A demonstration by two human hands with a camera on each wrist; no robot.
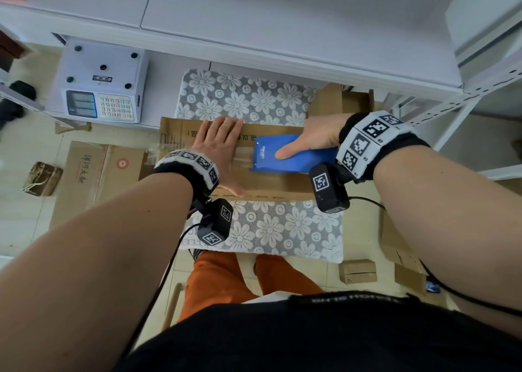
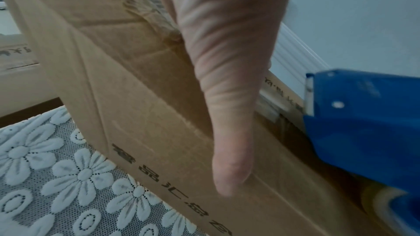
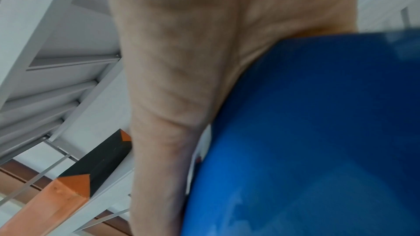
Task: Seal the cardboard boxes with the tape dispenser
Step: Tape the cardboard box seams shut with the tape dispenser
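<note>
Cardboard box (image 1: 262, 179) lies flat across the middle of your lace-covered tabletop (image 1: 282, 230), overhanging its left edge. Your left hand (image 1: 220, 145) presses on the box top, fingers (image 1: 226, 125) straight and close together. Your right hand (image 1: 313, 137) grips the blue tape dispenser (image 1: 293, 162) on the box's right half, thumb along its top; clear tape (image 1: 240, 159) runs leftward from it.

A white shelf (image 1: 282, 18) runs above the beige tiled floor (image 1: 25, 202).
</note>
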